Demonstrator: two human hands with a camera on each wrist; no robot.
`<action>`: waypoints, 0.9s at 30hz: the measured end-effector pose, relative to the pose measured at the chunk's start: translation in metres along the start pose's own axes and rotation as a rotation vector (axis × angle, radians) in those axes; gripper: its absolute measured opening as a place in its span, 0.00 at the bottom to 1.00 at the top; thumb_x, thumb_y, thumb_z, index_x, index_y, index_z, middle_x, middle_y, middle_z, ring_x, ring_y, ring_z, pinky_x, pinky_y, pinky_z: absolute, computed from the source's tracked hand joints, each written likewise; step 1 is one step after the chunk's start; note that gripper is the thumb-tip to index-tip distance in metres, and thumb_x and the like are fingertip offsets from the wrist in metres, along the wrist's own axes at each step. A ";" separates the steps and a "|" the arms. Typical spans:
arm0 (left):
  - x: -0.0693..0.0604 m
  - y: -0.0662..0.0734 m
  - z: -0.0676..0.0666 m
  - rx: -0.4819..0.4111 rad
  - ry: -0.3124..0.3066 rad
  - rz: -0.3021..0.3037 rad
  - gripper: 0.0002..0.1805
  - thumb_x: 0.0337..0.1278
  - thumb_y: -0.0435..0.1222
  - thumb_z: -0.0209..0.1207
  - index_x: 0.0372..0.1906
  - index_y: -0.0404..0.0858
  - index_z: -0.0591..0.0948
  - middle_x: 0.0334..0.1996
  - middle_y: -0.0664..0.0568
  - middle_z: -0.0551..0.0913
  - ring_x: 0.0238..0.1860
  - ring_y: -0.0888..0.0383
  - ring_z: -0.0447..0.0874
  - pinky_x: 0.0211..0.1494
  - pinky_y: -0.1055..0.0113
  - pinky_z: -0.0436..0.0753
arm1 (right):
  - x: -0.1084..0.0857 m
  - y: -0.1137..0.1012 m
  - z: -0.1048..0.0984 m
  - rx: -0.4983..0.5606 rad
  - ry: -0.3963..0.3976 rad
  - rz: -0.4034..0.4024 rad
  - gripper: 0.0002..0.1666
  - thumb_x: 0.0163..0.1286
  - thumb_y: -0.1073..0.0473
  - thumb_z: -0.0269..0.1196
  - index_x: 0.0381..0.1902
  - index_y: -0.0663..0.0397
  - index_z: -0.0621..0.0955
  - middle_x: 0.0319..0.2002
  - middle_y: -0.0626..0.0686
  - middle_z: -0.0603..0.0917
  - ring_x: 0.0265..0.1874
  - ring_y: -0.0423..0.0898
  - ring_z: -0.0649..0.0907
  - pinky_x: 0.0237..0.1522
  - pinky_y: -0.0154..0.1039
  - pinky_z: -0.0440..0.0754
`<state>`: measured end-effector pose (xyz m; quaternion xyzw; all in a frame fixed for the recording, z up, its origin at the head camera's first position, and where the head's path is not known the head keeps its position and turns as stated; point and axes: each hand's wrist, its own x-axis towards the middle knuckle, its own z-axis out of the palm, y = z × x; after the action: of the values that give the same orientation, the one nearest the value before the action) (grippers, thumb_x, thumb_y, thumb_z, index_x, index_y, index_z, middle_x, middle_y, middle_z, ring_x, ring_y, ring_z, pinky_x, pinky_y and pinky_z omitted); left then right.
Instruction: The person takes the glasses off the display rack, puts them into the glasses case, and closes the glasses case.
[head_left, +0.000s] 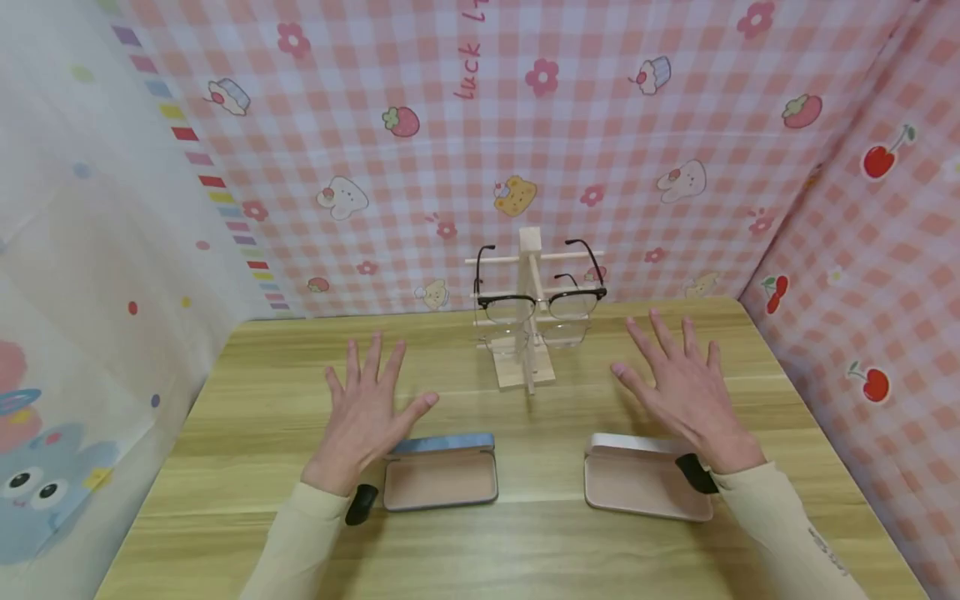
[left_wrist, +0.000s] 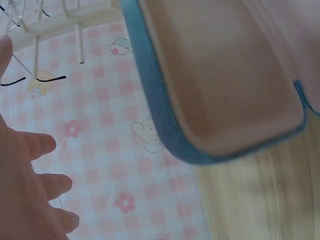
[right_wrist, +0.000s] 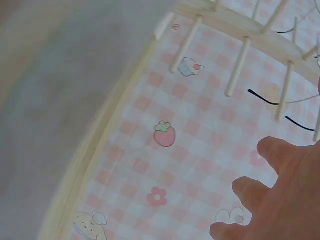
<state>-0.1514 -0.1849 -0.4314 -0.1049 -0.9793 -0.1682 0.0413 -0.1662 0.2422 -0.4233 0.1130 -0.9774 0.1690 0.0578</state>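
Note:
My left hand (head_left: 363, 417) is spread palm down with straight fingers, holding nothing. Just right of its wrist lies an open blue glasses case (head_left: 441, 483) with a beige lining, seen close up in the left wrist view (left_wrist: 225, 65). My right hand (head_left: 686, 396) is likewise spread, palm down, beside and partly over an open white glasses case (head_left: 630, 483). Whether either palm touches the table cannot be told. Between the hands, farther back, a wooden glasses rack (head_left: 530, 242) carries black-browed glasses (head_left: 506, 298) above a thin-rimmed pair (head_left: 566, 342).
The wood-grain table (head_left: 540, 550) runs back to a pink checked cloth (head_left: 450, 167) hung behind the rack. A similar cloth (head_left: 892, 267) hangs on the right, and a pale printed curtain (head_left: 75, 267) on the left. Bare rack pegs (right_wrist: 237, 67) show in the right wrist view.

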 end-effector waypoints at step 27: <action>0.017 0.043 -0.024 -0.482 0.167 0.061 0.47 0.74 0.66 0.46 0.84 0.41 0.53 0.83 0.44 0.51 0.82 0.41 0.45 0.80 0.37 0.49 | 0.008 -0.029 -0.025 0.275 0.171 -0.036 0.41 0.83 0.34 0.40 0.82 0.52 0.61 0.83 0.57 0.51 0.79 0.70 0.46 0.70 0.80 0.46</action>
<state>-0.1577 -0.1499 -0.3935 -0.1268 -0.9005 -0.4037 0.1007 -0.1645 0.2225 -0.3891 0.1225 -0.9345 0.3089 0.1277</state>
